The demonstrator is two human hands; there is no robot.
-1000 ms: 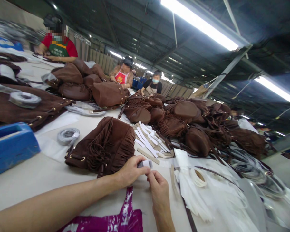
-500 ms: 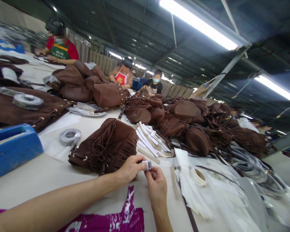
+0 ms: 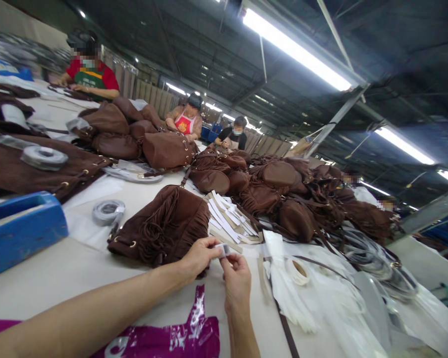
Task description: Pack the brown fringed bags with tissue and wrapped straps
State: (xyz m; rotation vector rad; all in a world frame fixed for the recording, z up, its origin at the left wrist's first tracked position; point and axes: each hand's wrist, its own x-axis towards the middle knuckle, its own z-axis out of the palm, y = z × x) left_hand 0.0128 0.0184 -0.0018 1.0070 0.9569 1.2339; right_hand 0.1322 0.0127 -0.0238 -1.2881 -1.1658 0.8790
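A small whitish wrapped piece (image 3: pixel 222 250) is pinched between the fingertips of my left hand (image 3: pixel 200 257), and my right hand (image 3: pixel 237 274) grips its other side from below. Both hands are closed, close together above the table. Just behind them a brown fringed bag (image 3: pixel 164 223) lies on its side, with gold eyelets at its left end. White and tan strips (image 3: pixel 229 216) are spread beyond my fingers. Under my left forearm lies a purple printed plastic bag (image 3: pixel 194 334).
A blue tape dispenser (image 3: pixel 26 233) stands at the left, near a coiled clear-wrapped strap (image 3: pixel 108 212). Many brown bags (image 3: pixel 280 174) are heaped behind. White sheets with a tape roll (image 3: pixel 297 271) lie at the right. Several people work beyond the heap.
The camera view has shifted slightly. My right hand's fingers have come a little closer around the small piece, and my left hand still pinches it.
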